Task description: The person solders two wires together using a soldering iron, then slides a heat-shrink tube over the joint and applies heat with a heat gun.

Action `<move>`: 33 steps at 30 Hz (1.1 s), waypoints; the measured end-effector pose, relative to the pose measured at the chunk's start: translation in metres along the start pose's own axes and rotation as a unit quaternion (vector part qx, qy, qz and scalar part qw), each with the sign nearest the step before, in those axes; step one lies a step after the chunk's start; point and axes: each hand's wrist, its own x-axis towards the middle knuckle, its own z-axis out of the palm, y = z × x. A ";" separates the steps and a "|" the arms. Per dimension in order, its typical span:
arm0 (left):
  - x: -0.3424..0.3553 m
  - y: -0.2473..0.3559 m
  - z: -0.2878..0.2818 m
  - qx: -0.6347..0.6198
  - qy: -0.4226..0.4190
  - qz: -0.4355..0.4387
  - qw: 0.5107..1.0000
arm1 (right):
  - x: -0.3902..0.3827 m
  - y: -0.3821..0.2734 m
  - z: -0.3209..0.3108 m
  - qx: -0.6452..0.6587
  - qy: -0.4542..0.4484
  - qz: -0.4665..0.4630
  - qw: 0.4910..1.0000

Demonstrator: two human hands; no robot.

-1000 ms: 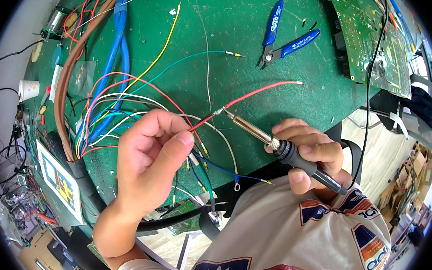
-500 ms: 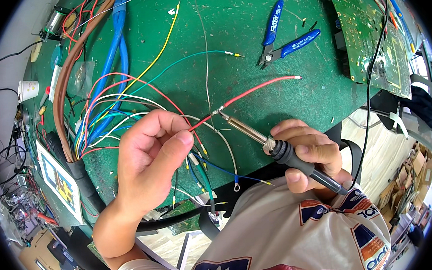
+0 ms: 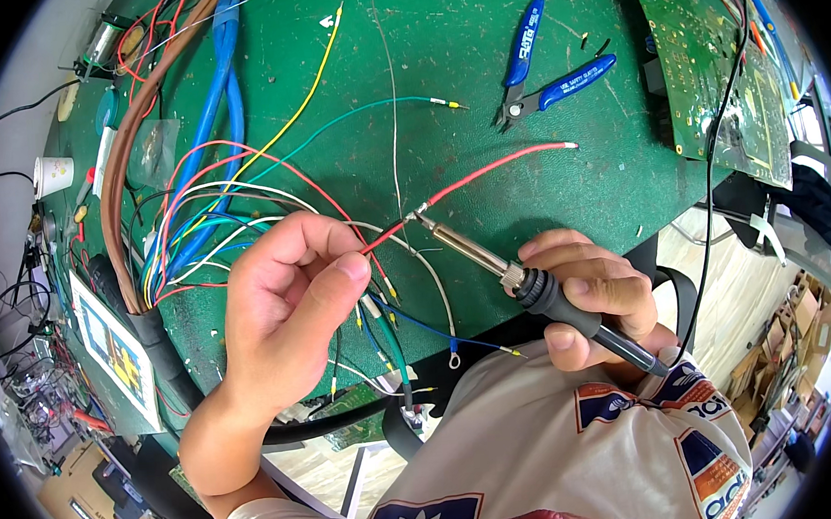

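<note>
- Green workbench mat (image 3: pixel 479 56) fills the upper frame, strewn with wires.
- Left hand (image 3: pixel 285 305), centre, pinches a red wire (image 3: pixel 486 171) between thumb and forefinger.
- Right hand (image 3: pixel 589 296) grips a soldering iron (image 3: pixel 531 286), tip touching the wire just beyond the fingers.

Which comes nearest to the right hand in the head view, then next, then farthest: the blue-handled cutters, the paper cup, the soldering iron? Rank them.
1. soldering iron: held in the right hand, tip at the red wire.
2. blue-handled cutters: on the green mat, up beyond the hand.
3. paper cup: far left edge of the bench.
</note>
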 end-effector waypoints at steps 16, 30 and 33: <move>-0.002 -0.004 -0.005 -0.053 -0.020 -0.006 0.998 | 0.003 -0.001 -0.001 -0.005 -0.016 -0.001 1.000; -0.001 -0.004 -0.006 -0.058 -0.025 -0.014 0.998 | 0.005 -0.003 0.000 -0.015 -0.017 0.001 1.000; -0.001 -0.004 -0.005 -0.055 -0.023 -0.010 0.998 | 0.004 -0.001 0.000 -0.011 -0.007 -0.002 1.000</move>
